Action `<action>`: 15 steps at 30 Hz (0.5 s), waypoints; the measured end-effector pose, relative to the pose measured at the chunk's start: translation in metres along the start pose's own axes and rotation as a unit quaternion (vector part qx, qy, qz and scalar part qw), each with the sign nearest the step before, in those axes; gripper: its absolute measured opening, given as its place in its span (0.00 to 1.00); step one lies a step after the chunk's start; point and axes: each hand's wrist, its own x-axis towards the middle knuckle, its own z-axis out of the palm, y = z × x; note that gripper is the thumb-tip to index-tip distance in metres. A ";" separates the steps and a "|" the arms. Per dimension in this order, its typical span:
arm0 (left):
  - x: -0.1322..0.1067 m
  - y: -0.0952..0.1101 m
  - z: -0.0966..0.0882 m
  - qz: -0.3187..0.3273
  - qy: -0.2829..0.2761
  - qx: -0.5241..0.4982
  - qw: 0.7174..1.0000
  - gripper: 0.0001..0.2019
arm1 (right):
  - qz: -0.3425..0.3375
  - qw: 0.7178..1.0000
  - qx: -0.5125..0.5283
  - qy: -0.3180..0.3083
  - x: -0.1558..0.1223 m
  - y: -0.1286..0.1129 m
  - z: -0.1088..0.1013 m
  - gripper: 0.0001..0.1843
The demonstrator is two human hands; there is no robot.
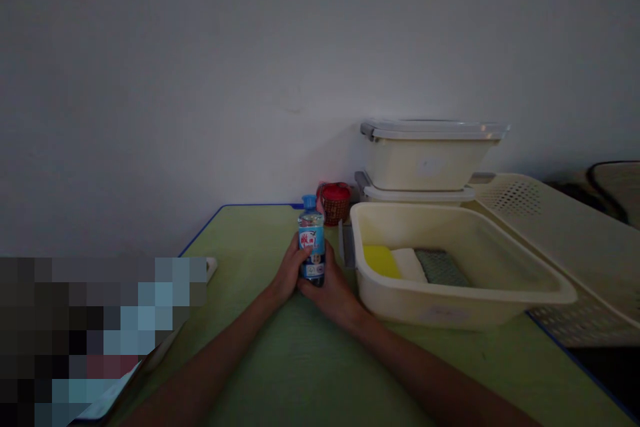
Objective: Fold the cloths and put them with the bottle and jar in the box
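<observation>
At far left, a pixelated block hides part of the scene; a pale-edged object [213, 271] shows along its right border, not identifiable. The green table [240, 233] with blue edging extends rightward from there, against the grey wall [280, 67].

The left hand [289, 271] wraps the left side of the bottle [312, 239], its thumb across the front label. The bottle stands upright, blue cap [309, 202] uppermost, left of the open tub. Whether its base contacts the table cannot be told. The right hand [330, 288] closes around the lower right side, thumb near the base. Both hands grip the bottle between them.

Behind the bottle, to its right, sits a red woven container [336, 203]. Next is the cream open tub [465, 313], holding, in order, a yellow item [381, 261], a white item [409, 265] and a grey textured item [441, 267]. Behind the tub are stacked lidded boxes [420, 163]. At far right is a pale perforated panel [555, 227].
</observation>
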 end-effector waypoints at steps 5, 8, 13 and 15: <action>0.006 -0.006 -0.002 0.025 0.054 0.002 0.998 0.18 | -0.011 1.000 0.010 -0.013 0.001 0.002 0.001 0.37; 0.010 -0.009 -0.008 0.040 0.068 0.002 0.997 0.19 | -0.019 0.999 0.020 -0.024 0.000 0.001 0.000 0.37; 0.014 -0.002 -0.017 0.059 0.102 0.012 0.993 0.18 | -0.036 0.998 -0.047 -0.005 -0.006 -0.006 0.001 0.34; 0.014 0.006 -0.018 0.072 0.109 0.013 0.991 0.16 | -0.036 0.997 -0.061 0.004 -0.010 -0.012 0.006 0.33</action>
